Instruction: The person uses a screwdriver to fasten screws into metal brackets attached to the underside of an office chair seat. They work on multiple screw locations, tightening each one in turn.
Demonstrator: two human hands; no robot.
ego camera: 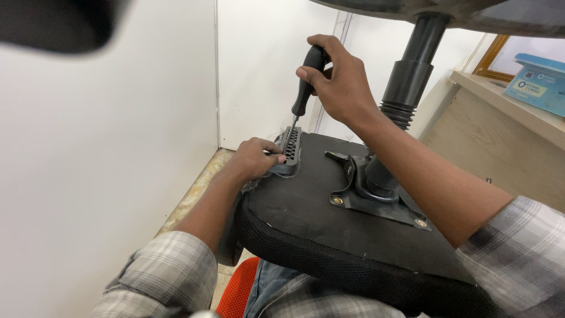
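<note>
One package noted: a flat rectangular box [540,82], light blue, lying on the wooden ledge [518,112] at the right edge of view, near the ledge's back edge. Its near side wall carries a white label with dark round marks and small print. Box is partly cut off by the frame. No signs or screens seen

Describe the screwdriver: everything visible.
The screwdriver has a black, glossy plastic-looking handle and a thin metal shaft. It stands nearly upright, tip down, on the ribbed grey bracket at the far edge of the upturned chair seat. The right hand grips the handle; the left hand steadies the bracket.
</note>
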